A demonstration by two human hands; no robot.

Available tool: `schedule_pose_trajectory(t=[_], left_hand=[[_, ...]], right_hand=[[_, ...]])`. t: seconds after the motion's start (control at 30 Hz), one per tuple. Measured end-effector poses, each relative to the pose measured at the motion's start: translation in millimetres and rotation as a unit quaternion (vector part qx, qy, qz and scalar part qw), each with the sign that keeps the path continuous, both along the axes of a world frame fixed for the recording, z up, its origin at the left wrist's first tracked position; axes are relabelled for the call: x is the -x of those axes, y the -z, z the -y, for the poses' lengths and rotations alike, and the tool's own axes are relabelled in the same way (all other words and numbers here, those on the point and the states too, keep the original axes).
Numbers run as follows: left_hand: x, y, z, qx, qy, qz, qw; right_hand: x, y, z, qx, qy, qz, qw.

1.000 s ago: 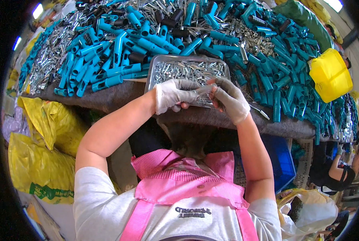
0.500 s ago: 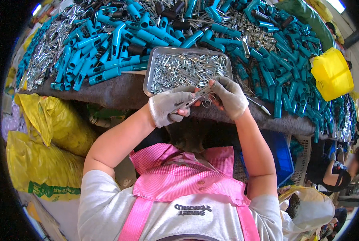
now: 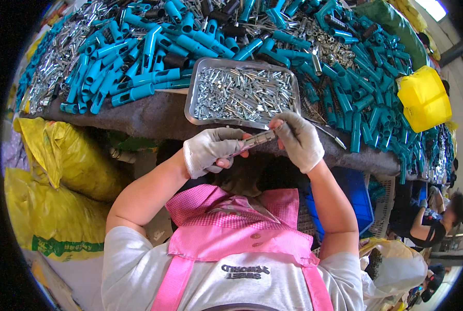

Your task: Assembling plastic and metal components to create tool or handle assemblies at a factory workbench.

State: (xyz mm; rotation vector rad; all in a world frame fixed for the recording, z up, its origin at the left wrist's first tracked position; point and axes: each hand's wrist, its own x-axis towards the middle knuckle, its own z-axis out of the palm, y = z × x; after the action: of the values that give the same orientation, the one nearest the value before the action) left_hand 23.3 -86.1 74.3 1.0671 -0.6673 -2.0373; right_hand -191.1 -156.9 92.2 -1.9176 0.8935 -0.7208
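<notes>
There is a single view, from a wide fisheye camera worn on the person's head, looking steeply down and forward over the chest and both forearms, which come in from the lower edge. It sits close: the left hand and right hand fill the middle of the picture, just in front of the near edge of the counter. The counter bends across the upper half, and its straight edges curve toward the dark round rim of the picture.

Teal handles, silver tray, yellow sacks, pink checked apron.
</notes>
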Motion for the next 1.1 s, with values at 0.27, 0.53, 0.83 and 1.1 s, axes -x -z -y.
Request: schedule_pose_trajectory(t=[0.27,0.53,0.83,1.1], left_hand=[[4.5,10.5,-7.5,0.088,-0.003,0.026,0.996],[-5.4,16.8,-22.3,0.022,-0.163,-0.064,0.984],[-21.8,11.4,-24.2,0.037,-0.200,-0.059,0.977],[-31.2,12.5,-23.3,-0.009,-0.186,-0.107,0.977]], right_hand=[[-21.7,8.3,-7.3,-0.103,-0.117,-0.041,0.987],[-15.4,-10.5,185.7,0.367,0.163,-0.327,0.856],[-3.3,20.6,273.2,0.317,0.093,-0.477,0.814],[14.0,-22.0,163.3,0.083,0.015,0.017,0.996]])
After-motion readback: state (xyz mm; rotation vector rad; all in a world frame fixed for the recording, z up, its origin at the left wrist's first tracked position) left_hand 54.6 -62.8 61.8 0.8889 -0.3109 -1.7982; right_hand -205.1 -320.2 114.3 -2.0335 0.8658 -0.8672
